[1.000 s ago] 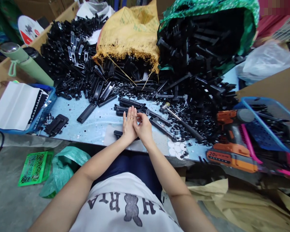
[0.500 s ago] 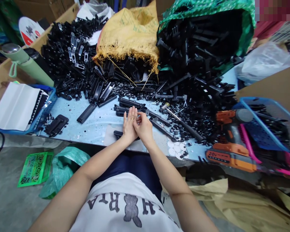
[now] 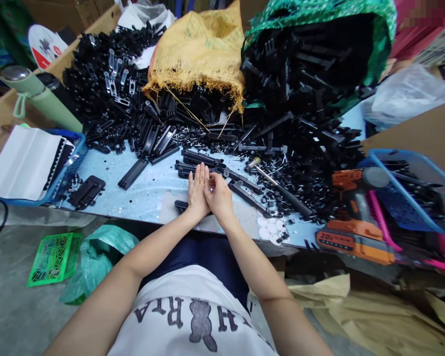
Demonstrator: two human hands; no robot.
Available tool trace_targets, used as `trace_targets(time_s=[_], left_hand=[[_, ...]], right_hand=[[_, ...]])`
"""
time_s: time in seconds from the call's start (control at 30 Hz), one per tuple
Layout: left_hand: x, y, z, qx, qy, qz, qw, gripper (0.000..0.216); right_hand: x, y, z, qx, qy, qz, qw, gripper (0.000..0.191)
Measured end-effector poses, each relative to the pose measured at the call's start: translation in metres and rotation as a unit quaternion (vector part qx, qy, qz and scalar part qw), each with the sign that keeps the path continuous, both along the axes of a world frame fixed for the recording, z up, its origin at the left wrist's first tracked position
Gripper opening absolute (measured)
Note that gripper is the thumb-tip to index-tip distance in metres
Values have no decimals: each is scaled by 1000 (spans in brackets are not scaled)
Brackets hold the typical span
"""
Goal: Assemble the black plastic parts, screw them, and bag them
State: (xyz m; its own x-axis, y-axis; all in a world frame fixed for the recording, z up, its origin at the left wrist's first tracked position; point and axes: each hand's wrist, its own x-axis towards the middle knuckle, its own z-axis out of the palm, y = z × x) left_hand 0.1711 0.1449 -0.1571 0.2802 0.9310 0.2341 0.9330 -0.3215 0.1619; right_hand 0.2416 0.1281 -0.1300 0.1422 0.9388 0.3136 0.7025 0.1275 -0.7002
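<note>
My left hand (image 3: 198,193) is stretched out flat, fingers extended, a ring on one of them. Against its side rests my right hand (image 3: 221,197), with thumb and fingers curled together; whatever they may hold is hidden. Beneath both hands lies a black plastic part (image 3: 181,206) on a pale grey sheet (image 3: 166,207), mostly covered by them. Just beyond the fingertips are long black plastic arms (image 3: 198,158) laid side by side. More jointed black arms (image 3: 248,195) slant away to the right of my right hand.
A hammer (image 3: 282,188) lies among loose screws at the right, near an orange cordless drill (image 3: 356,232). A blue basket (image 3: 411,158) stands beyond it. Yellow (image 3: 200,49) and green sacks (image 3: 319,15) spill black parts at the back. A green flask (image 3: 44,99) stands left.
Both hands have shifted very slightly to the left, still pressed together. The objects on the table stay where they were.
</note>
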Motion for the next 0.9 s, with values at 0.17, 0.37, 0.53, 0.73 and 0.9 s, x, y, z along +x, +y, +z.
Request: trace_targets(time_s=[0.17,0.37,0.53,0.73,0.9], left_hand=[[0,0,2,-4,-8,0,1000,58],[-1,0,4,-13,-16,-1,1000,58],[0,0,3,-9,-5,5,1000,58],[-4,-2,23,-24,-15,-7,1000,61],[-42,-13,36,-106,-35,-218,970,56]], right_hand=[[-2,-2,2,8,-24,7,1000,27],[-5,-4,6,-4,-46,4,999,26],[-8,-8,6,9,-69,-1,998,21],[32,-21,5,22,-91,53,994,18],[107,-32,-6,-18,-260,-49,964,30]])
